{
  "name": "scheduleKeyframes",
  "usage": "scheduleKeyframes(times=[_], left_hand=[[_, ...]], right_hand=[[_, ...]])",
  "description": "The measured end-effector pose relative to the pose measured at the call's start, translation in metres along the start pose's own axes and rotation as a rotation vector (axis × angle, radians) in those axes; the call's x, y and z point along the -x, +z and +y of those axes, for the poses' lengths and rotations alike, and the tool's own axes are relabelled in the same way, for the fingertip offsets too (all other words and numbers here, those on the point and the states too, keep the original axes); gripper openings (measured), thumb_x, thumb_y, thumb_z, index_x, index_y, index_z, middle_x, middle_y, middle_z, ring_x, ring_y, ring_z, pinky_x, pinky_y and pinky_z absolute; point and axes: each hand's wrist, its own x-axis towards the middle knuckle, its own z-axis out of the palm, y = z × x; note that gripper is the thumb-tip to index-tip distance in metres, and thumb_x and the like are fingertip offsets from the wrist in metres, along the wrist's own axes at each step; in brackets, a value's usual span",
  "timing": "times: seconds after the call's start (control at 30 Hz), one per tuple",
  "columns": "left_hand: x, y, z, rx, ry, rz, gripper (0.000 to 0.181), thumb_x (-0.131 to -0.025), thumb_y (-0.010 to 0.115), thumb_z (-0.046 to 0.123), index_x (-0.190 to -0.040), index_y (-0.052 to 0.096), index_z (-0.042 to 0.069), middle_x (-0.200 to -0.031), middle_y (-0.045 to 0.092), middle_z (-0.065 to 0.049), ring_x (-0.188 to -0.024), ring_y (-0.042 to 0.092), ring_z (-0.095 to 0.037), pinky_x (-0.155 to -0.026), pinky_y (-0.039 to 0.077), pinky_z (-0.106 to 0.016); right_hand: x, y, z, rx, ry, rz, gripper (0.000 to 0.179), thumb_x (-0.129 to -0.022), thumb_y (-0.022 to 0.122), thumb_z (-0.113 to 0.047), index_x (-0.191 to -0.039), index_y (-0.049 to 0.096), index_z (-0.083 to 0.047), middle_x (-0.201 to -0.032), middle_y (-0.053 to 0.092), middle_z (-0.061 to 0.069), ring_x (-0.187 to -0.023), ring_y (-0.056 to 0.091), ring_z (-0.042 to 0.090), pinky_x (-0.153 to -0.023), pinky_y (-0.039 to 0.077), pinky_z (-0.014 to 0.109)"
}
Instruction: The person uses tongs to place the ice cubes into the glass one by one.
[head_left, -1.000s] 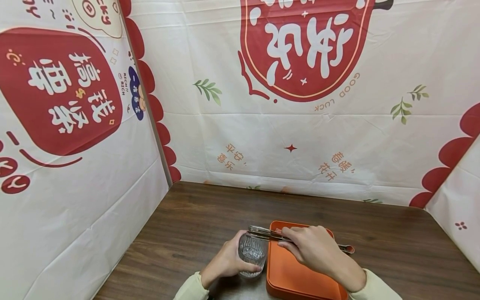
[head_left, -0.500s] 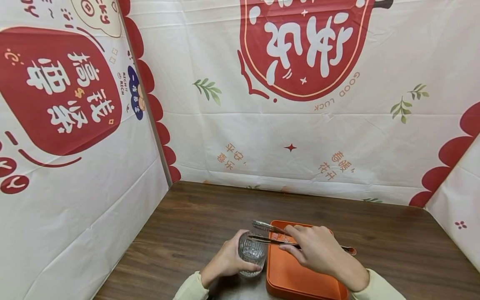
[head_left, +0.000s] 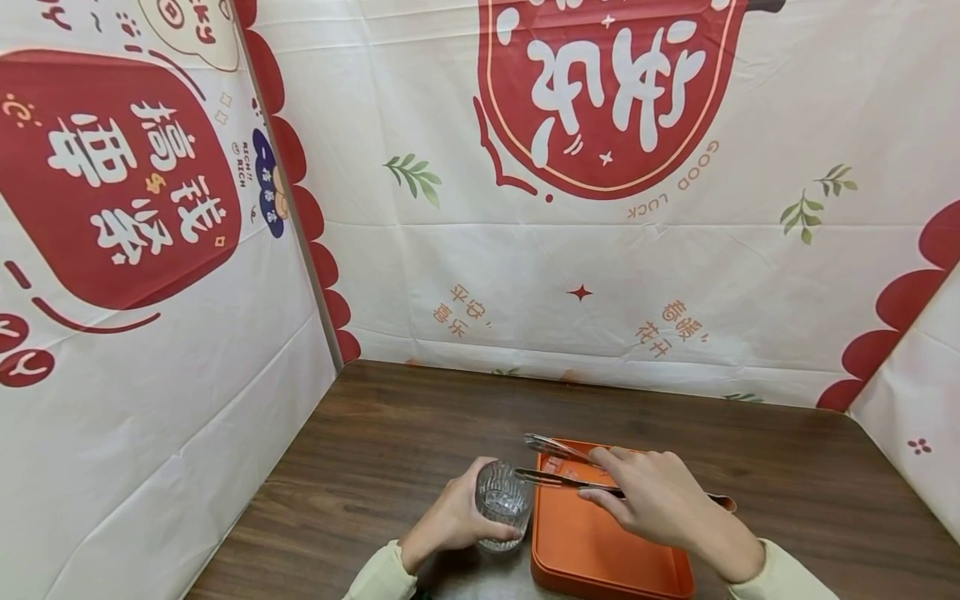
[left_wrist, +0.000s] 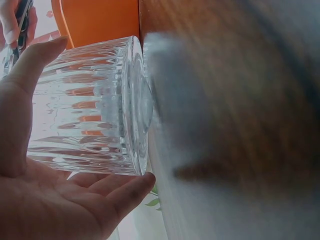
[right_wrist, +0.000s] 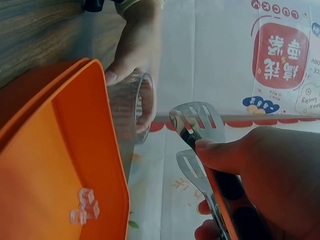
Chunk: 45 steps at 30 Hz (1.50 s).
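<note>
Printed cloth (head_left: 420,275) walls in the far edge of the surface (head_left: 375,442), so reach ends there; the roomier stretch runs from the glass towards the far left corner. On the surface, well short of that far edge, sits the orange tray (head_left: 607,546), its raised rim something to lift over.

Here's the right hand (head_left: 667,500) above the tray, fingers wrapped round the tongs (head_left: 564,482), whose slotted heads stand apart with nothing visible between them. Springy, stiff metal, I'd judge, best squeezed mid-handle.

And the left hand (head_left: 457,512) has its fingers curled round the glass (head_left: 504,504), just beside the tray's left edge; little room between those two. It looks weighty, breakable, perhaps slick despite the ribs: the low side is the sound hold, leaving the rim free.

Smallest of all, clear cubes (right_wrist: 86,205) huddle inside the tray by its far left corner. Light, hard and slippery, probably; grip them across flat sides.
</note>
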Motion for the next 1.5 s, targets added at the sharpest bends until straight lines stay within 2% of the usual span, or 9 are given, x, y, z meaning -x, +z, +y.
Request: scheduleKeyframes(times=[0.17,0.43,0.77,1.07,1.33,1.5], left_hand=[[0.001,-0.001,0.000,0.004,-0.002,0.002,0.089,-0.059,0.094,0.040,-0.132,0.048,0.019,-0.111,0.067,-0.002,-0.096,0.064,-0.016,-0.083,0.052,-0.031],[0.001,-0.001,0.002,0.003,-0.016,-0.001,0.091,-0.059,0.095,0.041,-0.134,0.048,0.017,-0.111,0.067,-0.002,-0.096,0.064,-0.016,-0.083,0.052,-0.032],[0.002,-0.001,0.003,0.000,-0.022,0.000,0.091,-0.059,0.095,0.040,-0.133,0.048,0.016,-0.111,0.067,-0.003,-0.095,0.064,-0.016,-0.083,0.052,-0.032],[0.001,-0.001,0.003,-0.002,-0.021,0.001,0.091,-0.059,0.095,0.040,-0.133,0.048,0.016,-0.110,0.067,-0.002,-0.095,0.064,-0.015,-0.083,0.052,-0.032],[0.001,0.000,0.002,0.000,-0.015,0.002,0.090,-0.059,0.095,0.040,-0.133,0.049,0.017,-0.110,0.067,-0.002,-0.095,0.064,-0.014,-0.083,0.052,-0.032],[0.001,0.000,0.002,-0.005,-0.018,0.002,0.090,-0.059,0.095,0.040,-0.133,0.048,0.017,-0.110,0.067,-0.002,-0.094,0.064,-0.014,-0.083,0.052,-0.032]], right_hand=[[0.005,-0.003,0.008,0.023,0.017,-0.006,0.040,-0.089,0.068,-0.051,-0.108,0.066,-0.016,-0.089,0.071,-0.006,-0.051,0.054,0.002,-0.046,0.040,0.025],[0.012,-0.006,0.018,0.039,0.069,-0.037,0.039,-0.087,0.070,-0.052,-0.106,0.064,-0.018,-0.081,0.067,-0.009,-0.048,0.046,0.001,-0.042,0.032,0.023],[0.018,-0.004,0.034,0.051,0.108,-0.086,0.037,-0.086,0.070,-0.053,-0.102,0.061,-0.020,-0.078,0.064,-0.012,-0.049,0.047,0.003,-0.043,0.031,0.024],[0.019,0.002,0.045,0.041,0.137,-0.152,0.038,-0.087,0.069,-0.053,-0.100,0.060,-0.019,-0.078,0.063,-0.011,-0.052,0.050,0.005,-0.044,0.033,0.025],[0.020,0.012,0.053,0.065,0.126,-0.165,0.040,-0.086,0.069,-0.054,-0.100,0.061,-0.017,-0.074,0.060,-0.010,-0.051,0.049,0.007,-0.044,0.034,0.026],[0.021,0.021,0.058,0.061,0.126,-0.205,0.042,-0.084,0.071,-0.053,-0.102,0.063,-0.016,-0.074,0.060,-0.010,-0.054,0.052,0.010,-0.045,0.037,0.029]])
